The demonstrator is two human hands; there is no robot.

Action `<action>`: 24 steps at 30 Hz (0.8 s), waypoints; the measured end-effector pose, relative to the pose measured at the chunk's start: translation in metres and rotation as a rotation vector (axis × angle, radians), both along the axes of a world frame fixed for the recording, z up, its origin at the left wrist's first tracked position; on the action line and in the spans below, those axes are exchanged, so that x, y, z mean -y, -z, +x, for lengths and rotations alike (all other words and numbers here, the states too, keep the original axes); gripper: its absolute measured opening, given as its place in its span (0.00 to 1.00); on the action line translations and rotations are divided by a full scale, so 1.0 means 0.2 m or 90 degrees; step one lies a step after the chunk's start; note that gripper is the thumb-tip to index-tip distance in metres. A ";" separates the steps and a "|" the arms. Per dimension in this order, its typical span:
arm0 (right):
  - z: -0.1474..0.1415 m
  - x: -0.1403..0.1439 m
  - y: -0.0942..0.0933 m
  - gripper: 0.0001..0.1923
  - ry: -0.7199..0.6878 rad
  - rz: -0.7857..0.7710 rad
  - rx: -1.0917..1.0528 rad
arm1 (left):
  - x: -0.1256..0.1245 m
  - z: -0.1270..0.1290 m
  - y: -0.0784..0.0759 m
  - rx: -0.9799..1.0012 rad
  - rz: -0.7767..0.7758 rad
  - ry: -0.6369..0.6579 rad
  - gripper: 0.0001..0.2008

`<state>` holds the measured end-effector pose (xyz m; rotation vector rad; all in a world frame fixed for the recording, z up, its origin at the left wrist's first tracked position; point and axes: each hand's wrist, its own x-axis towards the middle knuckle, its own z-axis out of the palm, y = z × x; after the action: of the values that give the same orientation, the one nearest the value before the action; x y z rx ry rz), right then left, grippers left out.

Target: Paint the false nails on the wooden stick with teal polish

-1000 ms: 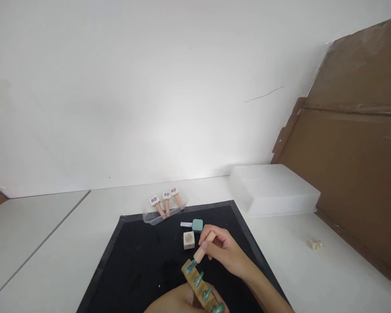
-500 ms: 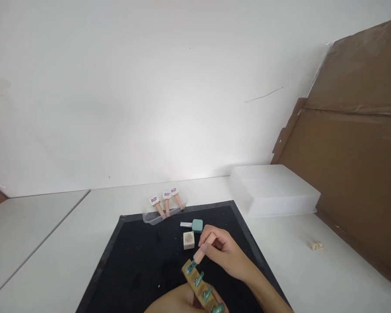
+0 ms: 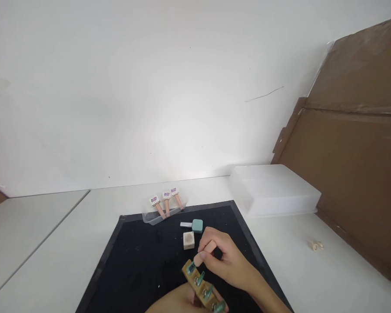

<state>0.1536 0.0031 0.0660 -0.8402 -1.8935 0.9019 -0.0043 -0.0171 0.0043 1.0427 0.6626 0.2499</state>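
A black rectangular mat (image 3: 133, 265) lies on a white table (image 3: 52, 243) against a white wall. The left hand (image 3: 179, 303) grips a wooden strip carrying teal false nails (image 3: 202, 286) at the frame's lower edge. The right hand (image 3: 226, 258), fingers pinched on a peach brush handle (image 3: 204, 252), has dropped slightly over the last second, bringing the tip onto the top nail.

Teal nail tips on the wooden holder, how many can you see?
4, in a row along the wooden holder in the left hand; the nearest one sits at the frame's edge, so more may be hidden.
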 end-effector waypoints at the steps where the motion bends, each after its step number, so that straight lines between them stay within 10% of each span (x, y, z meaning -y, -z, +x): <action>1: 0.00 0.00 0.00 0.07 -0.001 0.007 0.002 | 0.00 0.00 0.00 0.000 0.006 -0.005 0.14; 24: 0.00 0.01 -0.02 0.07 0.026 -0.028 -0.091 | 0.01 0.02 -0.02 -0.016 0.025 -0.008 0.19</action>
<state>0.1535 0.0009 0.0692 -0.8152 -1.7333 0.9557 -0.0003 -0.0198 0.0084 1.0812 0.6888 0.2621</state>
